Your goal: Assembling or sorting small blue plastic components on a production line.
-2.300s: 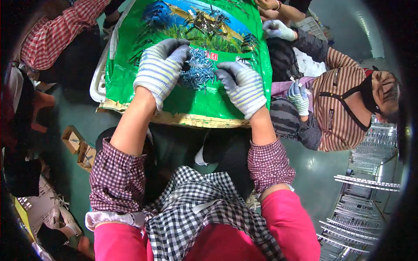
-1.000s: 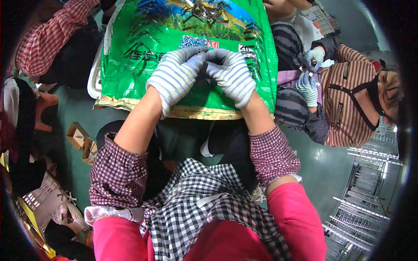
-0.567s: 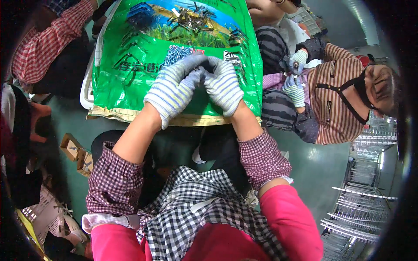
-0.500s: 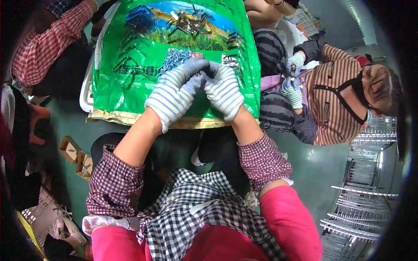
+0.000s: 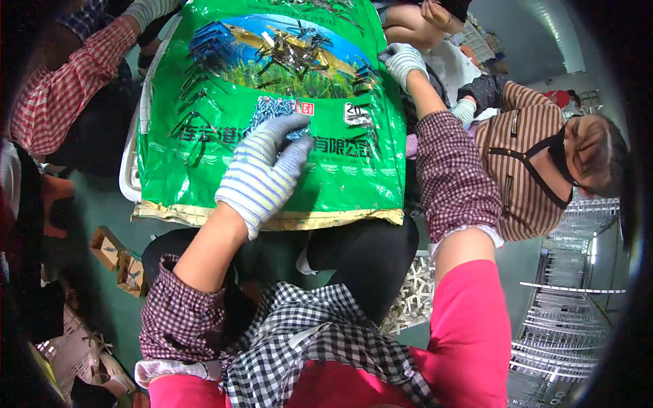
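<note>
My left hand (image 5: 262, 170), in a striped knit glove, reaches over a small heap of blue screws (image 5: 273, 107) on a green printed sack (image 5: 224, 160). Its thumb and fingers are apart, with some of the screws showing near the fingertips. At the sack's right edge, my right hand (image 5: 406, 62), gloved alike, has its fingers curled together; whatever they hold, if anything, is hidden. A tangle of thin dark metal pieces (image 5: 299, 51) lies in the middle of the sack. More dark pieces (image 5: 204, 51) lie spread along its left side, and others along its right.
A white tray rim (image 5: 130, 163) shows beside the sack. Another person (image 5: 527, 149) in stripes sits close at my right; a checked sleeve (image 5: 75, 78) is at left. Cardboard boxes (image 5: 112, 255) and a container of light metal parts (image 5: 411, 292) are on the floor.
My hands, together over the sack before, have parted. The right has swung up and right to the sack's edge; the left has stayed close to the screws, and its thumb and fingers are now apart.
</note>
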